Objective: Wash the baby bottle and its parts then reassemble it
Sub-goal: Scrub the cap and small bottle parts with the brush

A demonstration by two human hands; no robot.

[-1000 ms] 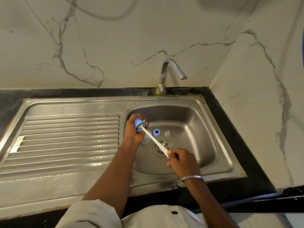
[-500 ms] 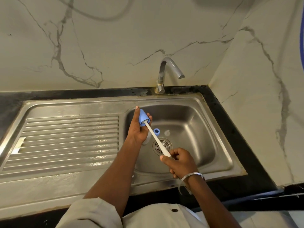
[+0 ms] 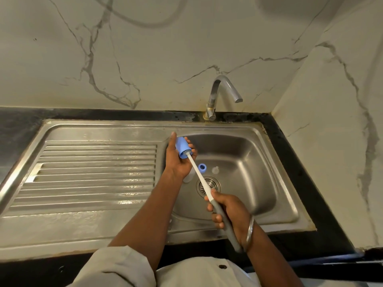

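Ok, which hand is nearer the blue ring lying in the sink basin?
Left. The left hand, gripping the blue cap, sits just left of the blue ring; the right hand, holding the brush, is farther off, past the drain.

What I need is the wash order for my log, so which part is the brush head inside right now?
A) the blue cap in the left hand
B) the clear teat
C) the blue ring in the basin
A: bristles of the brush sit in the open mouth of the blue cap, which the left hand holds while the right hand grips the handle.
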